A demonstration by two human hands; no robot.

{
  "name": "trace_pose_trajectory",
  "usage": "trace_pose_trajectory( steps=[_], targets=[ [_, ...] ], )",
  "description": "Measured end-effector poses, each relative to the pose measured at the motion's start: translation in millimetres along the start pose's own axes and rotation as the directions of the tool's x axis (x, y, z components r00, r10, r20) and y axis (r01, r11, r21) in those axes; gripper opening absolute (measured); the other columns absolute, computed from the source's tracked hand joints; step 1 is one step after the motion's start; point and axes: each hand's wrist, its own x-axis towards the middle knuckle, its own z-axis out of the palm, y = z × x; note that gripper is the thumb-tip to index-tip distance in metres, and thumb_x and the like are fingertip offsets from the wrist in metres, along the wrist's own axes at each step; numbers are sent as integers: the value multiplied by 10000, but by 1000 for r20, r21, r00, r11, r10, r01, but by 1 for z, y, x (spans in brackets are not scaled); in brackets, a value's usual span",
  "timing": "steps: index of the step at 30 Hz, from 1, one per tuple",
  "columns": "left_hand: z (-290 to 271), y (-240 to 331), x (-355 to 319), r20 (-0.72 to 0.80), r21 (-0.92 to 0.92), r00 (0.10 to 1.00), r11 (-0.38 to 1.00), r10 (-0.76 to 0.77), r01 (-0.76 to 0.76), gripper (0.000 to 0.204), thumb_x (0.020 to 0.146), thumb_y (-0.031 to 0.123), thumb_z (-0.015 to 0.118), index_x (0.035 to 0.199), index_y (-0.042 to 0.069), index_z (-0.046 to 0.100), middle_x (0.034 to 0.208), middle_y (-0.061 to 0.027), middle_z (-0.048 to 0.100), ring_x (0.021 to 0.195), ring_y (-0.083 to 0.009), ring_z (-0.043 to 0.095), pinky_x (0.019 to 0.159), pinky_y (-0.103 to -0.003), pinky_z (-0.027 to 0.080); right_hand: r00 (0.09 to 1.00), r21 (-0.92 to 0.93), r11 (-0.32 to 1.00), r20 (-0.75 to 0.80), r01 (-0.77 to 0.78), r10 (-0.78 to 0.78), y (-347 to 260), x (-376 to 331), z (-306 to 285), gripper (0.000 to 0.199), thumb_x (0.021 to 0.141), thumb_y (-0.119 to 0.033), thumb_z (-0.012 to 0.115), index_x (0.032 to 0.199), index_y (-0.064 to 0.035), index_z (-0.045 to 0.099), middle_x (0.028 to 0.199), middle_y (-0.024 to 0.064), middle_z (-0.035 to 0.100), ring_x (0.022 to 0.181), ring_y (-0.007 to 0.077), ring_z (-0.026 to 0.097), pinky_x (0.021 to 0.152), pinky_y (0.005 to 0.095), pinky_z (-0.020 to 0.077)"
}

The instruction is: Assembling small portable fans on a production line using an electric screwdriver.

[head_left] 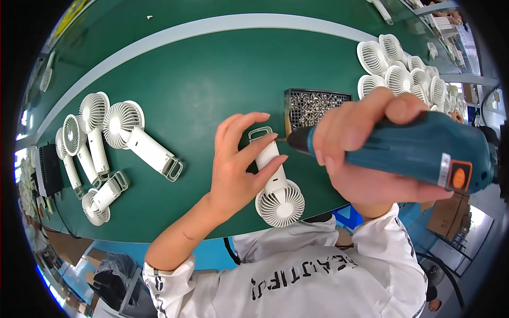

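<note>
A white handheld fan lies on the green bench, its round head toward me and its wire loop pointing away. My left hand holds the fan's handle, thumb and index finger on it near the loop, other fingers spread. In my right hand is a teal electric screwdriver, held level with its dark tip pointing left. The thin bit reaches the upper end of the handle, close to my left index fingertip; whether it touches a screw is too small to tell. Just beyond the tip sits a black tray of small screws.
Several white fans lie on the left of the green bench, beside a black box with a cable. More fans are heaped at the far right. A pale curved strip runs along the far side.
</note>
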Motion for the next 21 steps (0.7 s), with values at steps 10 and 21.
trace_pose_trajectory(
  steps=[10, 21],
  targets=[
    [2, -3, -2, -21, -8, 999, 999, -47, 47, 305, 632, 61, 830, 905, 22, 698, 1197, -112, 564, 1089, -304, 532, 810, -381, 472, 996, 102, 994, -77, -39, 47, 11, -1, 8, 896, 704, -863, 514, 1197, -115, 486, 893, 117, 581, 509, 211, 560, 453, 361, 452],
    [5, -4, -3, -39, -16, 997, 997, -70, 69, 300, 640, 75, 831, 897, 24, 686, 1210, -122, 545, 1060, -297, 538, 811, -382, 463, 993, -11, 994, -43, 111, -111, -4, -13, -39, 898, 759, -822, 497, 1316, -117, 466, 1154, 142, 586, 521, 187, 579, 473, 310, 415]
  ],
)
